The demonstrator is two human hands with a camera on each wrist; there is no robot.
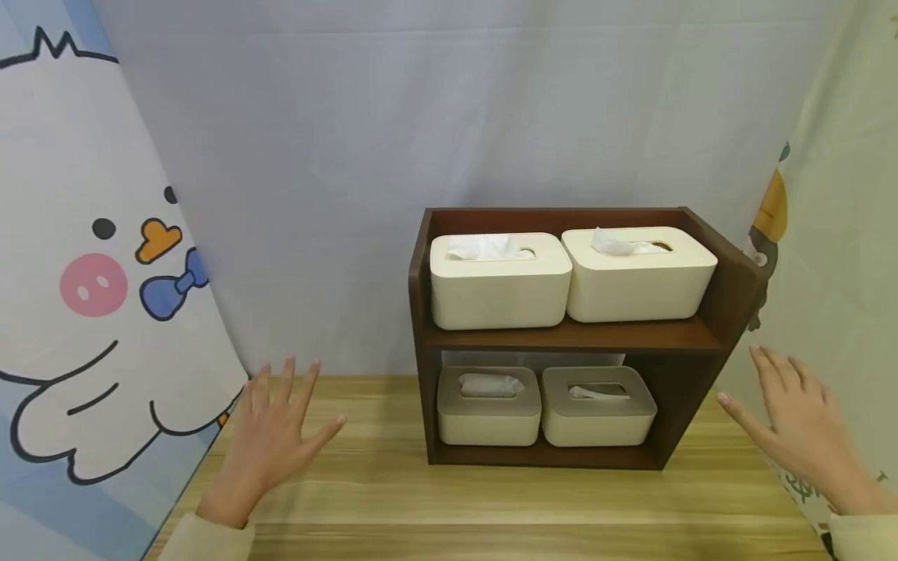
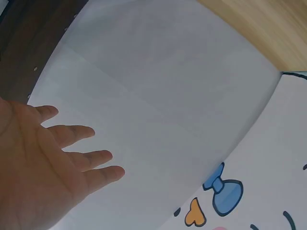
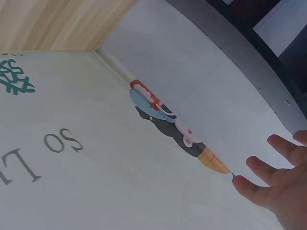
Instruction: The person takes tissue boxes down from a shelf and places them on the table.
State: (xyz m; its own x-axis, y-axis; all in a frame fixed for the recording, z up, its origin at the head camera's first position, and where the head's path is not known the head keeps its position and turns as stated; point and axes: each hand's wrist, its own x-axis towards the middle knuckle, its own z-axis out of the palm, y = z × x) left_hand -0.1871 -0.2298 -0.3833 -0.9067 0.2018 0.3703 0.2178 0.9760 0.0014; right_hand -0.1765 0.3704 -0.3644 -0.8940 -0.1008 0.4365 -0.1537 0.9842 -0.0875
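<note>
Fingers spread, my left hand (image 1: 270,436) is held over the left part of the wooden table and touches nothing. My right hand (image 1: 803,421) is likewise spread, just right of a dark brown two-tier shelf (image 1: 575,338). On its upper tier sit two cream tissue boxes, the left one (image 1: 500,300) and the right one (image 1: 634,292), each with white tissue at its slot. Two smaller boxes with grey lids, a left one (image 1: 489,425) and a right one (image 1: 599,427), stand on the lower tier. Both wrist views show bare, extended fingers.
The wooden table (image 1: 351,499) runs below the shelf. Behind it hangs a plain pale cloth (image 1: 316,156). A cartoon-printed cloth (image 1: 105,374) borders the left side, and a pale printed cloth (image 1: 849,257) borders the right, close to my right hand.
</note>
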